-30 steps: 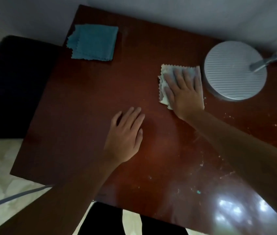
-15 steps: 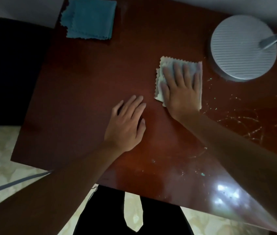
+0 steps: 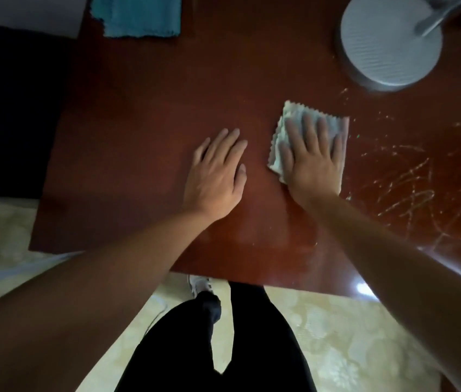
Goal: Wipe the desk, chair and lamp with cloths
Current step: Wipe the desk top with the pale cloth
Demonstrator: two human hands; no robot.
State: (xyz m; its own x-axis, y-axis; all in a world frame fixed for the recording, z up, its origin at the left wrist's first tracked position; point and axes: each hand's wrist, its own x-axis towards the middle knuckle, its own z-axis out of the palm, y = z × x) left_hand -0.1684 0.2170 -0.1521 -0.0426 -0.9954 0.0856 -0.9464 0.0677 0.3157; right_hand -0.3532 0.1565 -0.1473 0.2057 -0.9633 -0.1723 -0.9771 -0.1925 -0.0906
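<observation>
Dim, soft, glare on desk [image 3: 144, 142]

I see my right hand [image 3: 312, 159] flat on a pale cloth [image 3: 285, 137], left hand [image 3: 215, 176] beside it on the desk [image 3: 144, 114], lamp base [image 3: 390, 43] beyond, scratches, or perhaps dust streaks.

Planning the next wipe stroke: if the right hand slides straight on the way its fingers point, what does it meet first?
Bare desk ahead of the right hand and its cloth; the lamp base sits just right of that line and might be clipped.

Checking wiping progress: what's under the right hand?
A pale folded cloth lies flat under the right hand, on the desk. The desk surface beneath the cloth is hidden.
</observation>
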